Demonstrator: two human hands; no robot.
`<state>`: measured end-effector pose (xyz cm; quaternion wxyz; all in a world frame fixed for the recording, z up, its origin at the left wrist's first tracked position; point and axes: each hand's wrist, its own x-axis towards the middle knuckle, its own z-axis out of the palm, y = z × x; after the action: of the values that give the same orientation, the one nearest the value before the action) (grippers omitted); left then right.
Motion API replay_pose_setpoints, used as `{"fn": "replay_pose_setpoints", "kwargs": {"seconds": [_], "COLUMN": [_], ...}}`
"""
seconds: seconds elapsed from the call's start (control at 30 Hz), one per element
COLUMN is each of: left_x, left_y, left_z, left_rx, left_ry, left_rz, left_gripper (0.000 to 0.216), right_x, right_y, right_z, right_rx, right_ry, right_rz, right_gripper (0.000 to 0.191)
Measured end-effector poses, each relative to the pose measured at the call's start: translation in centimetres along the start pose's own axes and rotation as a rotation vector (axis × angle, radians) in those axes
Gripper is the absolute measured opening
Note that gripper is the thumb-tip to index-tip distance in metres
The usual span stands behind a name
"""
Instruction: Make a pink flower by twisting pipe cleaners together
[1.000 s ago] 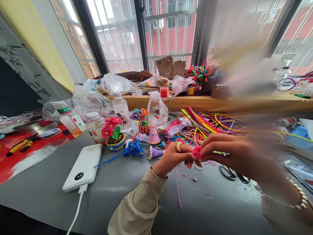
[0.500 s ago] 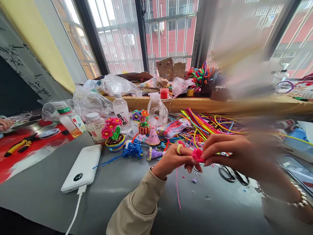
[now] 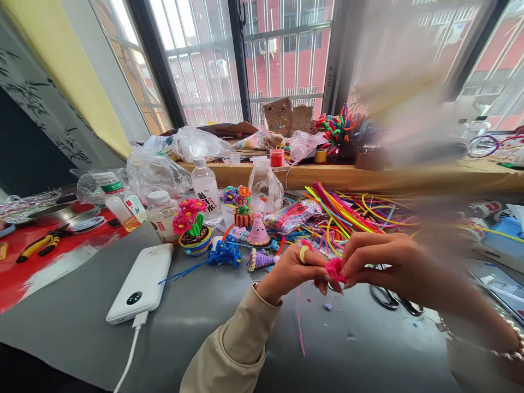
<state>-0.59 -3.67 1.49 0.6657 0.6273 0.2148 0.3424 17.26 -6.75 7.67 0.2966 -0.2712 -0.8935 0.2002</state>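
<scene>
Pinched between the fingertips of my left hand [image 3: 292,271] and my right hand [image 3: 379,262] is a bright pink pipe-cleaner flower [image 3: 334,269]. It is held above the grey table, and its lower part is hidden by my fingers. A thin pink strand [image 3: 300,325] hangs or lies below my left hand; I cannot tell whether it joins the flower. Under my right hand lies a pair of scissors [image 3: 385,297], partly covered. Left of my hands are a purple striped cone [image 3: 261,260], a pink cone figure [image 3: 258,231] and blue pipe-cleaner flowers [image 3: 224,254].
A white power bank [image 3: 141,281] with a cable lies at left, near a potted pink flower [image 3: 195,234] and several bottles. Loose pipe cleaners [image 3: 344,207] spread behind my hands. Yellow-black pliers [image 3: 43,245] rest on red cloth. A blur covers the right side.
The view has shifted slightly, so the table things appear a little further right. Both hands keep their pinch on the pink flower. A hand at the far left edge has mostly left view.
</scene>
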Motion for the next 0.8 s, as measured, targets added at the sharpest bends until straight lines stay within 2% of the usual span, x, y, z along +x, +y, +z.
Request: {"fn": "replay_pose_setpoints", "kwargs": {"seconds": [0.07, 0.17, 0.27, 0.43, 0.63, 0.8], "left_x": [0.2, 0.4, 0.7, 0.7, 0.6, 0.8], "left_y": [-0.1, -0.3, -0.6, -0.6, -0.7, -1.3], "left_z": [0.2, 0.4, 0.4, 0.1, 0.1, 0.1], "left_rx": [0.027, 0.102, 0.162, 0.41, 0.762, 0.735], "left_ry": [0.052, 0.218, 0.305, 0.401, 0.593, 0.658], "left_rz": [0.055, 0.223, 0.32, 0.466, 0.468, 0.484], "left_gripper": [0.032, 0.028, 0.027, 0.017, 0.014, 0.018], "right_x": [0.0, -0.2, -0.4, 0.0, 0.8, 1.1], "right_y": [0.4, 1.0, 1.4, 1.4, 1.3, 1.3], "right_z": [-0.2, -0.6, -0.9, -0.5, 1.4, 2.6], "right_rx": [-0.052, -0.133, -0.205, -0.223, -0.121, -0.177], "right_ry": [0.055, 0.15, 0.215, 0.267, 0.249, 0.344], "right_rz": [-0.003, -0.001, 0.023, 0.186, 0.311, 0.347], "right_gripper": [0.011, 0.014, 0.018, 0.02, 0.023, 0.017]}}
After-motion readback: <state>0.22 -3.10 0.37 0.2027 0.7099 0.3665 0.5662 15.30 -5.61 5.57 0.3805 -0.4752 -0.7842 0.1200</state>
